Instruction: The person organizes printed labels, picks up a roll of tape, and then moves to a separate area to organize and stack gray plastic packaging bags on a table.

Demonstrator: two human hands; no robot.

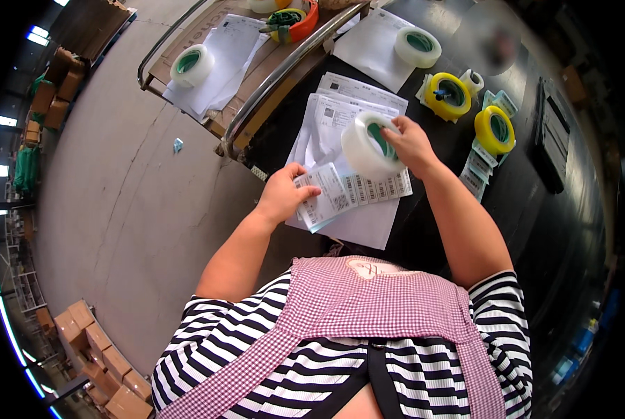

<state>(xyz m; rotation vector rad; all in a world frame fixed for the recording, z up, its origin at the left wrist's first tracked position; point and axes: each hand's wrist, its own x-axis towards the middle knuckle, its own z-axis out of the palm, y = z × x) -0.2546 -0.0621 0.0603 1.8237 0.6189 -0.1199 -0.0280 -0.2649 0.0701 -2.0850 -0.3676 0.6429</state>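
Note:
My left hand [283, 193] pinches a small stack of printed labels [326, 190] between thumb and fingers. In my right hand [413, 145] is a wide roll of clear tape [361, 150], gripped through its green core. The roll is above a pile of white printed sheets [312, 150], hiding part of them. A strip of barcode stickers [379, 188] spreads out between the label stack and the roll; its left end passes behind the labels. Whether the roll rests on the paper or hangs just over it, I cannot tell.
The black table [508, 216] holds yellow tape rolls [495, 130], sticker strips [476, 170], a dark tablet-like object [552, 133] and another clear roll [418, 47] on paper. Left of it stands a metal-railed cart [246, 105] with paper and a tape roll [191, 65]. Cartons [103, 349] stand lower left.

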